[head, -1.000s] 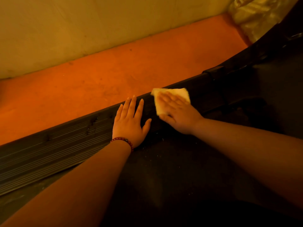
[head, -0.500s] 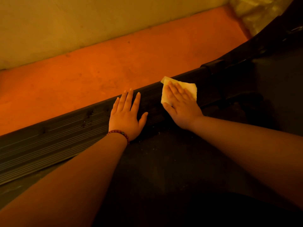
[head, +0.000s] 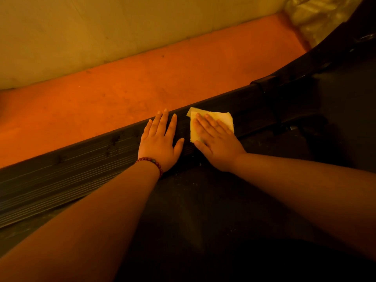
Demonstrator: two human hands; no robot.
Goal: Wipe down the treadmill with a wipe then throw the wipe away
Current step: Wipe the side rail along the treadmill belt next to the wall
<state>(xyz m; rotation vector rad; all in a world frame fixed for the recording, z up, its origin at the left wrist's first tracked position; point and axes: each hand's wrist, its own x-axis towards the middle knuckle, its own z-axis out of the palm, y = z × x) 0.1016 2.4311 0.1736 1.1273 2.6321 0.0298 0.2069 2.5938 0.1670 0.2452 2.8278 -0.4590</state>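
Pressing the wipe [head: 222, 117] flat on the ribbed side rail [head: 61, 171] of the treadmill [head: 284, 102] with my right grip [head: 216, 144]. Its fingers are straight and spread over the sheet, palm down, with nothing curled round it, so it is released and not grasping, just pushing. The thumb sits off the wipe's near corner, on the rail. The wipe is a pale folded square, with its far edge and right corner showing past my fingertips. My left grip [head: 159, 143] is also released, flat on the same rail just beside the right, with fingers together and the tips reaching the rail's far edge by the orange floor [head: 132, 88]. There is a beaded bracelet [head: 152, 161] on that wrist. The thumbs are close but apart, with a narrow strip of bare rail between them. Against half a second ago, the right grip and wipe have slid back along the rail toward the left grip, so the gap is smaller and they are further from the black joint cap [head: 262, 84]. That puts the spacing roughly back where it was a second ago. The left grip has not shifted on the rail, and its pose is the same. The wipe is still fully on the rail, none of it on the dark belt [head: 203, 204] nearer me, which shows pale specks. Both forearms cross over the belt. A pale wall [head: 101, 27] runs behind the floor strip, and crinkled plastic [head: 317, 15] sits at top right.
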